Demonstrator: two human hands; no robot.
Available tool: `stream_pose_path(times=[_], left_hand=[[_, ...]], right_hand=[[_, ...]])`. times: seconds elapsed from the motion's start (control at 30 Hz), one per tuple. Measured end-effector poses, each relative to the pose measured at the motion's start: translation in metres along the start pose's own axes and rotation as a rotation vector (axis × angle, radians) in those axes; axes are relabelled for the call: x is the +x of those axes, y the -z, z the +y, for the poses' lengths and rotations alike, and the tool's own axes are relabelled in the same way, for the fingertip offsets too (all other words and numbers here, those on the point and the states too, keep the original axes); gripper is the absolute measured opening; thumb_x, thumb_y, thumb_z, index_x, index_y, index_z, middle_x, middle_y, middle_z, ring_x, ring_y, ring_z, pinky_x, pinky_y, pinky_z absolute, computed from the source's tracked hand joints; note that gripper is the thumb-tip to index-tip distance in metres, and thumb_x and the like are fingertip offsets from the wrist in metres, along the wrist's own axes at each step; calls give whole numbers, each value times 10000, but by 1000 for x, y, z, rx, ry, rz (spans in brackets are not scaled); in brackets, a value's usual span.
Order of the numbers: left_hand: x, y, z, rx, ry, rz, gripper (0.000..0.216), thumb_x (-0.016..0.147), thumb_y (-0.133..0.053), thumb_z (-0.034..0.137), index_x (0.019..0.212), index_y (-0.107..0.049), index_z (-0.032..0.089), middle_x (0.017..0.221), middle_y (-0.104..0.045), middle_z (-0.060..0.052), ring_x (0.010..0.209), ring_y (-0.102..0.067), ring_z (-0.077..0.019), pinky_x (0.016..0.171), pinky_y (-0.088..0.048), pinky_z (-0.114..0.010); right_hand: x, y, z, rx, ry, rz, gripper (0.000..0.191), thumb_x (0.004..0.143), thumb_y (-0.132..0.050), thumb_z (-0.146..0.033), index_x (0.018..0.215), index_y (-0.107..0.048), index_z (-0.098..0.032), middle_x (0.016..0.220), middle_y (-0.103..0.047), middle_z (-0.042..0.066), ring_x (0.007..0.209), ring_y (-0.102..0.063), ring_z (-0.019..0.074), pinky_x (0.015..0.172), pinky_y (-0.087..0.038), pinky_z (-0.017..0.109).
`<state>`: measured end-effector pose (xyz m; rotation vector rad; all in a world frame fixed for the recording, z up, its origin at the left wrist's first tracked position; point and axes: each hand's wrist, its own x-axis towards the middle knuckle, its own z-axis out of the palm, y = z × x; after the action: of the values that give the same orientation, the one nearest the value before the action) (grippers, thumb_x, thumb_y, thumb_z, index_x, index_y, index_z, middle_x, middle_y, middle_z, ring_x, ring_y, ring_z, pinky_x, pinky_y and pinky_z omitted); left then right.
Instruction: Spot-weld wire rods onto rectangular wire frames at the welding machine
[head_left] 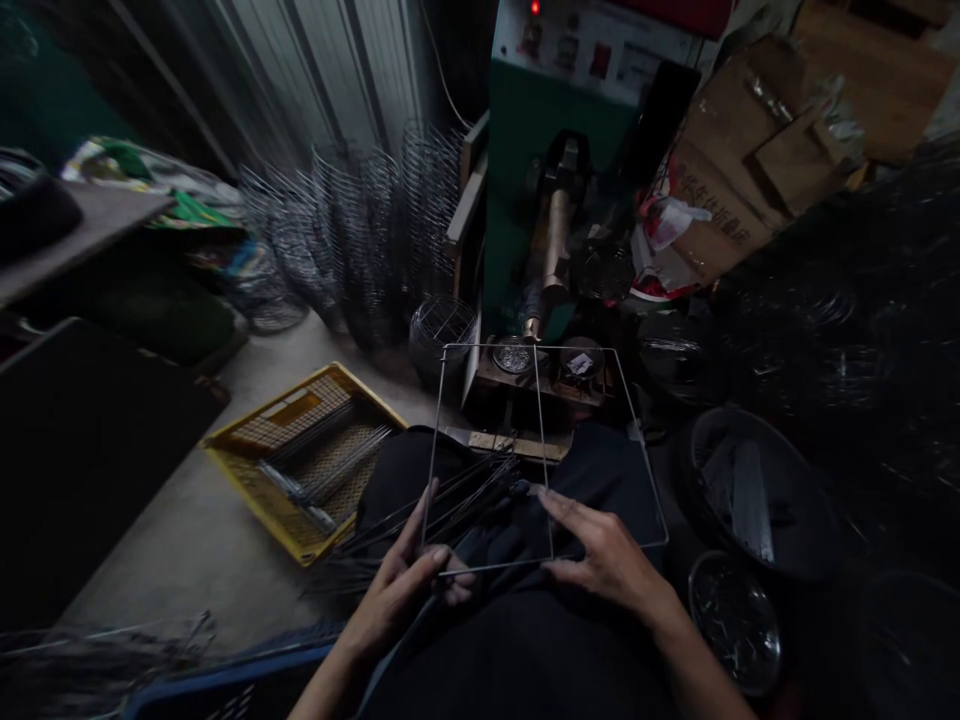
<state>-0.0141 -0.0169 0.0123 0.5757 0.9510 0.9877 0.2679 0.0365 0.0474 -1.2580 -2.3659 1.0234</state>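
Note:
Between my two hands is a rectangular wire frame (541,430) with one wire running across its middle. My left hand (420,565) grips its near left corner, thumb on top of the near wire. My right hand (596,550) pinches the middle wire close to where it meets the near side. The frame's far edge reaches the spot welder's electrode (532,325); whether they touch I cannot tell. Several loose straight wires (465,500) lie across my lap under the frame.
A yellow plastic crate (322,375) with wire rods stands at the left. Behind it are stacks of round wire racks (360,230). The green welding machine (517,150) rises ahead, beside a cardboard box (720,190). At right sit a dark basin (750,490) and a metal bowl (733,620).

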Motion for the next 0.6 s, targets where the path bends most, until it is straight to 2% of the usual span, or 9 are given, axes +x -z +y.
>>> stream_pose_path(times=[0.33,0.6], left_hand=[[7,-3,5,6,-24,-23,999,898,-612,331,1548,141,225,722,-710,-83,603,-652,-209,594,-503,-307],[9,-4,10,7,-7,-17,973,908,-590,326,1549,136,236,741,-716,-88,629,-671,-223,612,-508,-316]], right_hand=[[4,7,0,15,3,31,890,746,-779,-149,1514,-354,-293,1498,-458,49,1346,-476,242,1128,-409,377],[8,11,1,22,-24,27,891,740,-780,-133,1510,-361,-292,1495,-464,36,1354,-467,222,1136,-397,356]])
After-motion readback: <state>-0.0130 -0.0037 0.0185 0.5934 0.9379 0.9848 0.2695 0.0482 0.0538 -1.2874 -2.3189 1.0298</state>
